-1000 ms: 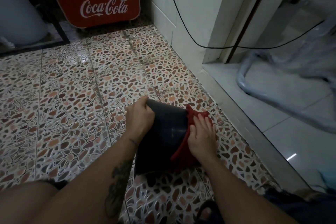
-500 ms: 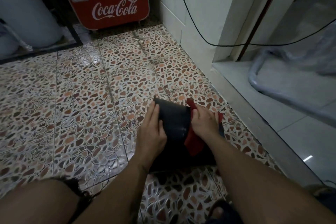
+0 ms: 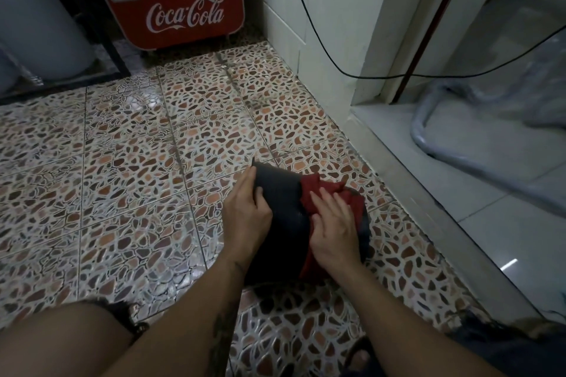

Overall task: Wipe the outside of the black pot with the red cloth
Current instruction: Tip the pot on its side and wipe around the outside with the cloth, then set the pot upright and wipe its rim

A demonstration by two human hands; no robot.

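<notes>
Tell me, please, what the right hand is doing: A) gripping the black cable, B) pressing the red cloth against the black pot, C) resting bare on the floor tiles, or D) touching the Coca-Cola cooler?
B: the right hand lies with straight fingers on the red cloth, flat against the black pot, which the left hand steadies.

We see a pebble-patterned tiled floor, a red Coca-Cola cooler against the far wall, a black cable hanging beside a white doorframe.
</notes>
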